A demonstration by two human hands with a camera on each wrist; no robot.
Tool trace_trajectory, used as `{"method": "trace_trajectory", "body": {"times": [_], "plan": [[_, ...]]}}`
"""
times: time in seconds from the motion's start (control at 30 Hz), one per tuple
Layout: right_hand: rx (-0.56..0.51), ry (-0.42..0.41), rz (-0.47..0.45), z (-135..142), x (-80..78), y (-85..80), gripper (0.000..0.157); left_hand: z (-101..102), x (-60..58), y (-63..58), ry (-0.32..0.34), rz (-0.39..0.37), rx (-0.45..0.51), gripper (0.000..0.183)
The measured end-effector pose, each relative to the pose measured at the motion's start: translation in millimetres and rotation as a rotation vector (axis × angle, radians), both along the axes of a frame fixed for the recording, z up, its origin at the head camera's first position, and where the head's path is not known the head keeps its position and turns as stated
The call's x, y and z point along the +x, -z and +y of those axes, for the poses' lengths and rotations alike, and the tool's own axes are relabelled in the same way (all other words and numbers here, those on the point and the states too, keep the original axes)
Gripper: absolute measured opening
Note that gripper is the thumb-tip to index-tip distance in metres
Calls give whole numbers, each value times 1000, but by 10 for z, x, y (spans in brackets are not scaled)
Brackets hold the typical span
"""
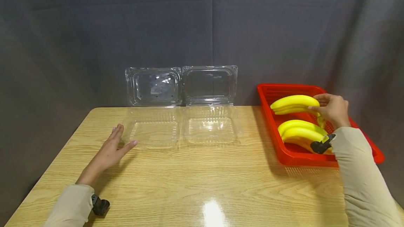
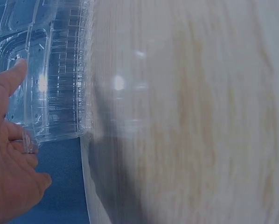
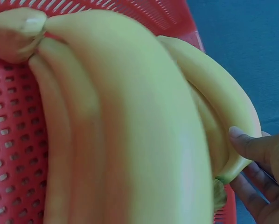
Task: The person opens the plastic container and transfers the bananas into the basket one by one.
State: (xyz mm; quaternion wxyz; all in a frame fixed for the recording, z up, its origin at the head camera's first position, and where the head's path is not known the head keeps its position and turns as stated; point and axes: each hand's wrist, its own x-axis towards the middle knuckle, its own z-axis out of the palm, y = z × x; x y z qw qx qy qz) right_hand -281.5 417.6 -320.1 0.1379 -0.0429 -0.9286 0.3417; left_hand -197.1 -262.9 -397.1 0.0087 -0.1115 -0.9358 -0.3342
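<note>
Inside the red basket (image 1: 284,158) lie two bunches of bananas. My right hand (image 1: 335,109) grips the far bunch of bananas (image 1: 295,101) near its stem end, thumb on the near side. In the right wrist view, that thumb (image 3: 244,142) presses on the yellow peel. The near bunch of bananas (image 1: 301,132) lies below my right wrist and fills much of the right wrist view (image 3: 130,116). My left hand (image 1: 110,150), its fingers spread and holding nothing, hovers beside the left clear plastic container (image 1: 154,132).
Two clear hinged containers stand side by side at the table's back edge, lids raised: the left lid (image 1: 154,87) and the right lid (image 1: 209,85). The right container's base (image 1: 209,127) lies flat on the wooden table (image 1: 189,178). A grey curtain (image 1: 189,27) hangs behind.
</note>
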Motion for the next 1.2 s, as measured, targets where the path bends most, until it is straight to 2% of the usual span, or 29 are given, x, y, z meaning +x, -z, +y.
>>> {"method": "trace_trajectory", "body": {"times": [0.13,0.57,0.83,1.07,1.2], "plan": [[16,-30,-15,5,-8,42,50,-3,2,-2,2,-1,4,91],[-20,-2,-82,46,5,109,56,7,3,-10,-10,0,-4,91],[22,-17,-85,77,-4,170,50,6,6,-9,-11,0,-1,92],[-38,13,-193,66,30,196,59,-2,4,-3,-9,5,-3,92],[-16,-11,-195,88,23,208,57,-9,7,4,-11,5,-5,92]]}}
